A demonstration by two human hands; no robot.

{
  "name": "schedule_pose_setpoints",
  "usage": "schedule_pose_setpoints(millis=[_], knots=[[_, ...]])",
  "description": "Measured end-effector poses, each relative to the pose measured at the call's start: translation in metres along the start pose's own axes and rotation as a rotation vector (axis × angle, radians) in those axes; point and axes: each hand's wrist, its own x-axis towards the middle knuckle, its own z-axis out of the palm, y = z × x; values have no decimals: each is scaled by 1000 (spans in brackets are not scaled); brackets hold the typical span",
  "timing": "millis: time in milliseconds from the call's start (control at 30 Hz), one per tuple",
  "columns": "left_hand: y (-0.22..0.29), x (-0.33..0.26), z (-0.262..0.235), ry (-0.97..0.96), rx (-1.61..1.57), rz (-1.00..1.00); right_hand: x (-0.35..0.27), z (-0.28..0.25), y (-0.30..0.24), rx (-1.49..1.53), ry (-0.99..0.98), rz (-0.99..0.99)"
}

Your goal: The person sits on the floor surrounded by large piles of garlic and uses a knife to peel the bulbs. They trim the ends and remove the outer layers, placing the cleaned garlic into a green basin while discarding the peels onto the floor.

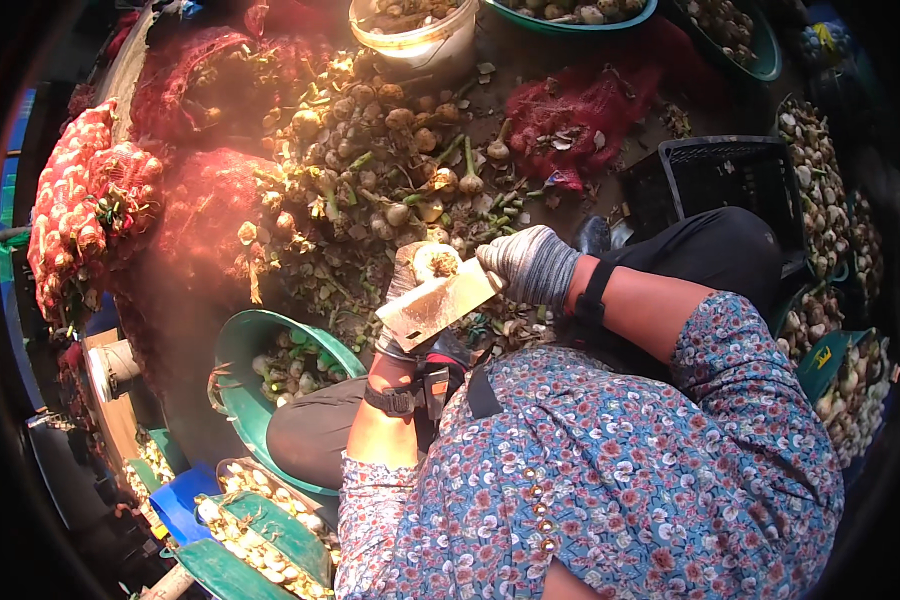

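Both my hands wear grey knit gloves. My right hand is closed around the handle end of a broad-bladed cleaver, its blade pointing to the left and lying in front of my left hand. My left hand is closed on a garlic bulb, whose rough brown root side shows just above the blade. The blade hides part of the left fingers, and I cannot tell whether its edge touches the bulb. Beyond my hands spreads a heap of untrimmed garlic with stalks and dry skins.
A green tub with garlic in it stands by my left leg. Red mesh sacks lie at the left. A black crate is on the right, near piled garlic. A white bucket stands at the back.
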Motion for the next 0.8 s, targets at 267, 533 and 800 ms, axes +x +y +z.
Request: schedule_pose_setpoints(millis=[267,533,800], knots=[[138,-43,28,152,1109,214,14,-53,68,97,189,653],[233,-53,-82,148,2122,-82,17,-90,16,475,594,409],[8,179,-26,-110,1685,-191,33,-101,37,690,540,538]])
